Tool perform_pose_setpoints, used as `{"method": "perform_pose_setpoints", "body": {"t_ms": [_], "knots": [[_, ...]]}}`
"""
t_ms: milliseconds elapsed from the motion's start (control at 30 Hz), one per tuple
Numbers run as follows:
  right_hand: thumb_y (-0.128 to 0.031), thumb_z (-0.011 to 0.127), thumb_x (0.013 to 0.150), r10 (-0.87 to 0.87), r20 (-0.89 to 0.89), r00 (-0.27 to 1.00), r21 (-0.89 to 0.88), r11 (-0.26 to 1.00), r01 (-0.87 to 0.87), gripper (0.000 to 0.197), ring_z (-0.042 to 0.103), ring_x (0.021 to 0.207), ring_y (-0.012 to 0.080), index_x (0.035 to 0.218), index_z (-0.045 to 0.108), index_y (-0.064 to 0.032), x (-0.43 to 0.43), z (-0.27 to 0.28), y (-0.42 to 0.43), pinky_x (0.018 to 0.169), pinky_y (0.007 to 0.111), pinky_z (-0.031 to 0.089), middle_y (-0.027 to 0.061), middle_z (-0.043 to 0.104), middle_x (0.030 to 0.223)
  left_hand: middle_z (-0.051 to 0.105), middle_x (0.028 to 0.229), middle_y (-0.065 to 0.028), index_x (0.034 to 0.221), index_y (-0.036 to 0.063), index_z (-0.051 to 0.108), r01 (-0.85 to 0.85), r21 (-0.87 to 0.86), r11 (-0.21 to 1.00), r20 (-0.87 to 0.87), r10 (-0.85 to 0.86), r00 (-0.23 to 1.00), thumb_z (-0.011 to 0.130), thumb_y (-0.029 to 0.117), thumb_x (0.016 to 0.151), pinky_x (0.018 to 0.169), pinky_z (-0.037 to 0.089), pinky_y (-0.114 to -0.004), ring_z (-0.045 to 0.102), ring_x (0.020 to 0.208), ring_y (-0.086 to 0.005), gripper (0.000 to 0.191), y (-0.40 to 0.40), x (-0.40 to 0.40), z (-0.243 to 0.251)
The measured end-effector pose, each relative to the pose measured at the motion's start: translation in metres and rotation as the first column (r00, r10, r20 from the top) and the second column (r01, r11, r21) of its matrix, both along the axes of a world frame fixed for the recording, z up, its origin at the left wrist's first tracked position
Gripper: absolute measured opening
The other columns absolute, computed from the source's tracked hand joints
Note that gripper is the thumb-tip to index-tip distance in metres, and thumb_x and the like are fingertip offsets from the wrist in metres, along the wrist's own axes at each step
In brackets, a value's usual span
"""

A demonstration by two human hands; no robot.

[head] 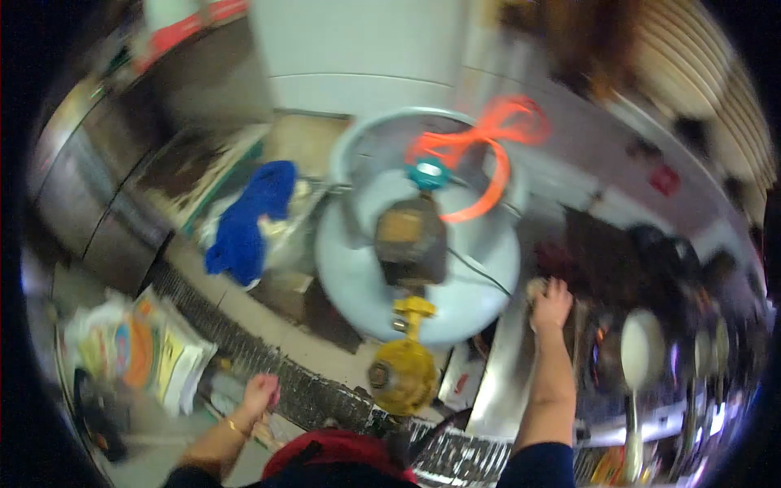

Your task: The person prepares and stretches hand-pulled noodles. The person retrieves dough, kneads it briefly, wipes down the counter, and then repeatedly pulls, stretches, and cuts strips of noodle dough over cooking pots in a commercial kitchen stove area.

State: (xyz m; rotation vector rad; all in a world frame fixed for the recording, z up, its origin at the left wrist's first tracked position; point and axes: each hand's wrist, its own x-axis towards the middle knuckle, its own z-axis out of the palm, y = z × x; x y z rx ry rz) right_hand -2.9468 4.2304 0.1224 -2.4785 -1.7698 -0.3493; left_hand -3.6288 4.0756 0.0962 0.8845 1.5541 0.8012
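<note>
My left hand [262, 393] hangs near my body at the lower left, fingers curled; blur hides whether anything is in it. On the right, my right hand [551, 305] reaches over the edge of a stainless steel counter [509, 372], its fingertips beside a small pale thing [536, 287] that I cannot name. Between my arms stands a large light-blue gas cylinder [482, 256] with a dark valve block [410, 235] on top. A yellow gas regulator [403, 375] juts from it towards me. A teal fitting [429, 172] joins an orange hose [500, 177].
Blue cloth [253, 226] lies on a bag left of the cylinder. Printed packages [146, 351] are at the lower left, beside dark ridged matting [244, 335]. Steel cabinets [116, 183] stand far left. A ladle [637, 348] and other utensils are at the right.
</note>
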Motion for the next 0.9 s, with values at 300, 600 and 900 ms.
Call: {"method": "perform_pose_setpoints", "body": {"t_ms": [300,600,900], "knots": [[-0.004,0.053,0.083,0.173,-0.598,0.783,0.413,0.903,0.117,0.043,0.043,0.119,0.0346,0.125,0.046,0.0015,-0.103,0.023,-0.164,0.104,0.044,0.029,0.0217,0.047,0.127,0.058,0.097,-0.0102,0.104,0.0097,0.059,0.684,0.441,0.581,-0.888,0.172,0.426,0.062,0.021,0.077,0.076,0.046,-0.041,0.055,0.092,-0.0297,0.029,0.162,-0.015,0.13],[-0.035,0.053,0.081,-0.462,-0.456,0.76,-0.489,0.844,0.22,0.048,0.056,0.095,0.0327,0.111,0.058,0.0009,-0.415,-0.108,-0.343,0.082,0.039,0.044,0.0219,0.059,0.106,0.061,0.085,-0.0052,0.085,0.019,0.069,0.939,0.007,0.343,-0.946,-0.303,0.118,0.062,0.054,0.072,0.073,0.043,-0.04,0.056,0.083,-0.0283,0.038,0.302,-0.164,0.13],[-0.03,0.058,0.086,0.08,-0.915,0.396,0.166,0.968,0.186,0.029,0.061,0.067,0.0226,0.086,0.064,-0.0011,-0.608,0.015,0.028,0.063,0.034,0.048,0.0119,0.063,0.073,0.057,0.081,-0.0025,0.089,0.01,0.059,0.911,0.194,0.364,-0.45,-0.792,0.412,0.067,0.025,0.079,0.074,0.041,-0.031,0.055,0.081,-0.0144,0.019,0.387,-0.211,0.137]]}}
